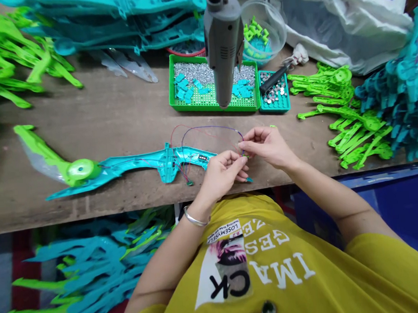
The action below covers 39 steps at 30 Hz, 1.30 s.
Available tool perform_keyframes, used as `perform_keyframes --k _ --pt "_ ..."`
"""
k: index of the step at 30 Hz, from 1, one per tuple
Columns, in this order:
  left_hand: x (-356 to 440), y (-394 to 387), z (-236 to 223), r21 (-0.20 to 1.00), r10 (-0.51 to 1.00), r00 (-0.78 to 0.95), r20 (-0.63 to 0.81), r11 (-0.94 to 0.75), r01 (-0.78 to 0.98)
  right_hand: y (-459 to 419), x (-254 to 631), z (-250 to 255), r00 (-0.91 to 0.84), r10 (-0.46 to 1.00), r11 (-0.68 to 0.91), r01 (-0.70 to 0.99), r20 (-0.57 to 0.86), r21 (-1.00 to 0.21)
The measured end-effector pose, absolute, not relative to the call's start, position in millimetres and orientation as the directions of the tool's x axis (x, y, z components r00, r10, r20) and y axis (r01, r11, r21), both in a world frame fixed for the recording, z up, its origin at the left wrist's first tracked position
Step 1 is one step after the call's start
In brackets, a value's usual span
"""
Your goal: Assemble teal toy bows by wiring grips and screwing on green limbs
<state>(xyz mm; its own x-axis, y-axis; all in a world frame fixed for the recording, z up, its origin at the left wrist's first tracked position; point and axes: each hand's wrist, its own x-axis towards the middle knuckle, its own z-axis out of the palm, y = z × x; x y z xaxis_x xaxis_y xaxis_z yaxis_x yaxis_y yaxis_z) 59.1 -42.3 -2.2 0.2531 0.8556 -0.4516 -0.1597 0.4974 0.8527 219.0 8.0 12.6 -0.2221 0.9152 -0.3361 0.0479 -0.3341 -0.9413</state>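
Note:
A long teal plastic toy half [148, 163] with a green end piece [81, 169] lies across the wooden workbench [119, 120]. Thin red and purple wires [207, 128] loop from it toward my hands. My left hand [223, 172] is closed in a pinch at the teal part's right end, over a small teal and green piece. My right hand [266, 145] is also pinched, fingertips meeting the left hand's at the wire ends. A grey electric screwdriver [224, 44] hangs above the bench, just beyond my hands.
A green tray [212, 105] holds screws and small teal clips; a small teal tray [275, 104] holds metal discs. A clear bowl [264, 31] holds green clips. Green parts [347, 116], teal parts [407, 97] and a white bag [339, 21] lie right. More parts are piled far left, at the back and under the bench.

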Motion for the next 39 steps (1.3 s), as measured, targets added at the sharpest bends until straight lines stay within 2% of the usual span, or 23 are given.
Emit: perform_keyframes --k 5,8,12,14,17,19,21,25,29,34,37,39 --pt "57.2 -43.4 -5.4 0.830 0.826 0.294 -0.481 0.537 -0.149 13.6 219.3 17.3 -0.291 0.899 -0.336 0.021 -0.327 -0.942" --pt "58.3 -45.4 -6.5 0.830 0.828 0.290 -0.480 0.536 -0.156 14.2 216.8 14.2 -0.274 0.915 -0.275 0.110 -0.295 -0.955" --pt "60.7 -47.6 -4.8 0.844 0.855 0.230 -0.465 0.507 -0.175 7.8 210.0 5.9 -0.057 0.997 -0.025 0.322 -0.046 -0.946" --pt "61.9 -48.2 -3.6 0.848 0.860 0.212 -0.463 0.500 -0.176 5.0 207.8 3.9 -0.001 1.000 0.019 0.345 0.020 -0.938" --pt "62.8 -48.2 -3.5 0.844 0.859 0.204 -0.469 0.505 -0.183 5.8 208.5 5.1 -0.053 0.986 -0.150 0.140 -0.159 -0.979" --pt "62.2 -47.8 -5.0 0.841 0.859 0.205 -0.469 0.506 -0.191 8.9 211.0 7.8 -0.140 0.947 -0.290 0.004 -0.288 -0.957" --pt "60.9 -47.4 -7.1 0.838 0.855 0.211 -0.473 0.511 -0.192 12.0 213.8 10.8 -0.183 0.917 -0.371 -0.068 -0.354 -0.926" --pt "59.2 -47.6 -9.7 0.830 0.841 0.237 -0.485 0.529 -0.177 15.8 216.7 13.9 -0.161 0.894 -0.439 -0.126 -0.419 -0.889" --pt "59.8 -48.2 -8.1 0.832 0.835 0.270 -0.480 0.531 -0.160 20.1 216.4 14.0 -0.171 0.863 -0.496 -0.098 -0.476 -0.863" --pt "59.9 -49.4 -6.6 0.834 0.815 0.320 -0.484 0.540 -0.115 27.9 215.5 11.5 -0.315 0.819 -0.502 0.015 -0.480 -0.865" --pt "60.0 -50.8 -6.9 0.830 0.812 0.319 -0.488 0.545 -0.119 28.2 213.7 9.5 -0.312 0.866 -0.361 0.153 -0.391 -0.920" --pt "60.6 -51.4 -7.3 0.824 0.815 0.301 -0.495 0.550 -0.134 25.3 211.8 9.1 -0.238 0.941 -0.165 0.294 -0.239 -0.942"
